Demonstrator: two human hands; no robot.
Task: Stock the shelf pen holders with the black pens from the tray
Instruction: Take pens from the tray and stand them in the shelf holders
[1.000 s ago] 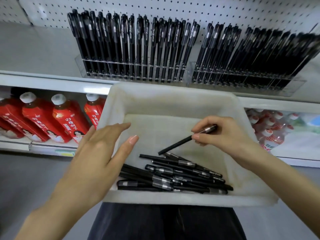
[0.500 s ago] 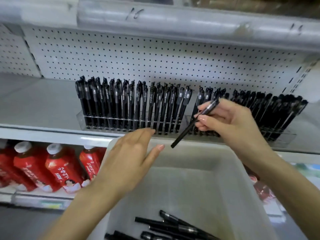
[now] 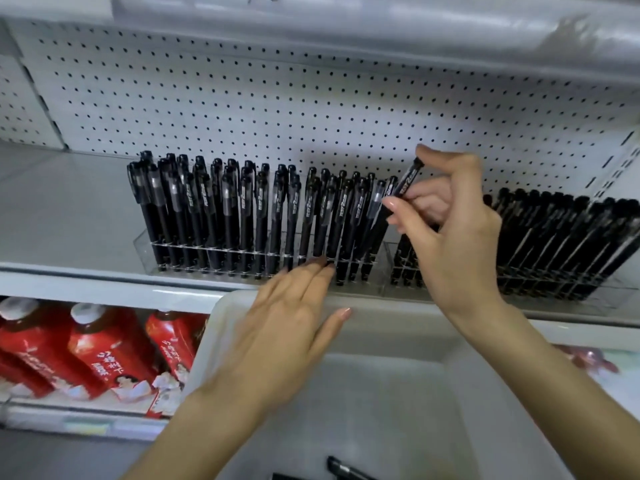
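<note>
R hand (image 3: 453, 237) pinches black pen (image 3: 403, 188), tilted, at R end of L pen holder (image 3: 145, 244) | L hand (image 3: 287, 327) fingers straight, tips at holder front

The only camera rides on my head and faces forward and a little down, squarely at the pegboard (image 3: 311, 98) behind the shelf (image 3: 62, 209). It is near enough that white print shows on the black pen (image 3: 407, 183) pinched in my right hand (image 3: 457, 244). Its wide lens bends the shelf's front edge and takes in the upper shelf (image 3: 346, 26) along the top, the left pen holder (image 3: 145, 249) and right pen holder (image 3: 616, 296) across the middle, the red bottles (image 3: 93, 355) at lower left and the tray (image 3: 398, 327) at the bottom, where my left hand (image 3: 287, 327) reaches in.
</note>
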